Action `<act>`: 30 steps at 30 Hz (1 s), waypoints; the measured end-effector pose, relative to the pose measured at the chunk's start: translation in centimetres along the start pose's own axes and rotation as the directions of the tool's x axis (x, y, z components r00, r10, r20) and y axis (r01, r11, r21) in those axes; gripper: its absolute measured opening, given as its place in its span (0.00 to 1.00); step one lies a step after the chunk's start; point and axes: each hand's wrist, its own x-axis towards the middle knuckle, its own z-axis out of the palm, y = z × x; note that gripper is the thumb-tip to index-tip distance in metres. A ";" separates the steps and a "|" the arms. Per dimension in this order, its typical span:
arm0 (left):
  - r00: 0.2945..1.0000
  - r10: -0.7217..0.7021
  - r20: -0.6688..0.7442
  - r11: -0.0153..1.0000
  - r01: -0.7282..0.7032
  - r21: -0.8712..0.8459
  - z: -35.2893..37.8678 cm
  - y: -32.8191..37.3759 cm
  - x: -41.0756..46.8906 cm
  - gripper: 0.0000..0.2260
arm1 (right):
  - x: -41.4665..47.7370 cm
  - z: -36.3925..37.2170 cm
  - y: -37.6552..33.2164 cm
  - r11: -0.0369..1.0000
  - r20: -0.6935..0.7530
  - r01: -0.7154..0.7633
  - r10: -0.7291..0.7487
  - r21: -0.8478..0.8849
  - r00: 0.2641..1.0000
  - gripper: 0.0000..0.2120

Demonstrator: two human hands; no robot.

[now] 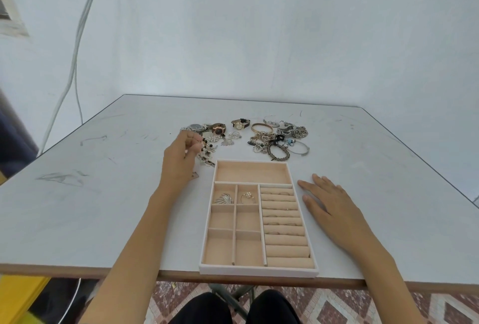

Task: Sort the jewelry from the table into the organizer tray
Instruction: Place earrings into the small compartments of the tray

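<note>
While curled at the left end of the loose pile, pinching a small dark-and-pearl beaded piece: left hand. Right hand flat on scuffed grey table, fingers straight, just beside organizer tray. White-rimmed, beige-lined, at near table edge; silver fan brooch and pearl piece in far small cells, thin rings between padded rolls. Beyond: tangled jewelry, with watches, bangles, chains.

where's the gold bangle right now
Head view: the gold bangle lies on the table beyond the tray, slightly right of centre, between the gold watch on its left and silver pieces on its right.
</note>
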 end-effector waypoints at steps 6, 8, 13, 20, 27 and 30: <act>0.993 -0.100 -0.068 0.952 0.075 -0.298 -0.7 -0.3 0.7 0.09 | -0.1 -0.1 -0.2 1.000 0.003 -0.001 0.001 0.016 1.000 0.20; 0.989 -0.129 -0.070 0.912 0.091 -0.401 -0.7 0.1 0.8 0.08 | -0.1 -0.2 -0.2 1.000 0.006 -0.003 0.003 0.017 1.000 0.20; 0.984 -0.159 -0.077 0.846 0.096 -0.524 -0.7 0.8 0.7 0.04 | 0.1 -0.6 -0.3 0.997 0.019 -0.021 0.020 0.069 1.000 0.18; 0.974 -0.213 -0.080 0.871 0.152 -0.467 -0.6 0.3 0.9 0.05 | 3.4 -4.0 -3.0 0.979 -0.045 -0.059 0.069 0.196 0.997 0.08; 0.974 -0.222 -0.055 0.877 0.174 -0.447 -0.5 -0.2 1.1 0.05 | 10.2 -3.8 -11.6 0.958 -0.092 0.224 -0.211 0.176 0.973 0.09; 0.972 -0.228 -0.058 0.879 0.180 -0.441 -0.6 -0.4 1.2 0.05 | 12.6 -2.3 -15.3 0.944 0.043 0.325 -0.328 0.050 0.944 0.09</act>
